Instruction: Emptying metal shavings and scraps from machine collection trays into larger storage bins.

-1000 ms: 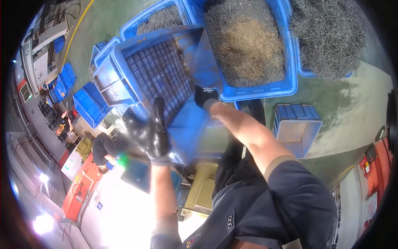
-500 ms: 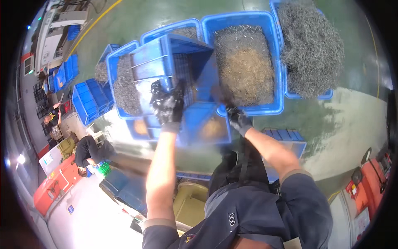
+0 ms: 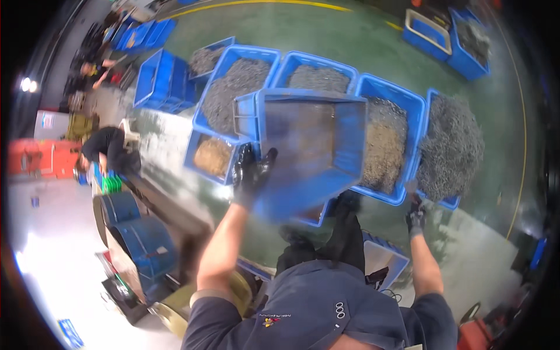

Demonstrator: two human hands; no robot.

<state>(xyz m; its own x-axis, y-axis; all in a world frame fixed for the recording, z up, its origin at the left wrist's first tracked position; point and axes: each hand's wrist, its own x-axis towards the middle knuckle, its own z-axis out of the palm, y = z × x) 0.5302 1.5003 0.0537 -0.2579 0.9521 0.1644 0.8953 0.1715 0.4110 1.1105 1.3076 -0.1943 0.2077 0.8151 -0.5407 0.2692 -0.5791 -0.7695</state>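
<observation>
My left hand [image 3: 251,178], in a black glove, grips the near left edge of an upturned blue crate [image 3: 347,172]. The crate is tilted, its mouth turned toward me and its inside dirty and brownish. Out to the right, my gloved right hand [image 3: 416,220] is closed around a small blurred item whose kind I cannot make out, near the front of a bin heaped with grey metal shavings [image 3: 449,146]. Behind the tilted crate stands a blue bin [image 3: 402,197] of sandy-brown and grey material. A smaller bin with a tan heap [image 3: 213,154] sits beside my left hand.
More blue bins of grey shavings [image 3: 236,87] stand in a row on the green floor [image 3: 280,26]. Stacked blue crates [image 3: 163,81] are at the left. A person in dark clothes [image 3: 111,149] bends over farther left. Blue drums [image 3: 143,242] lie near my left arm.
The crate's mouth has swung from facing right to facing me. My right hand has moved away rightward from the sandy bin, while my left hand stays on the crate. The view has shifted.
</observation>
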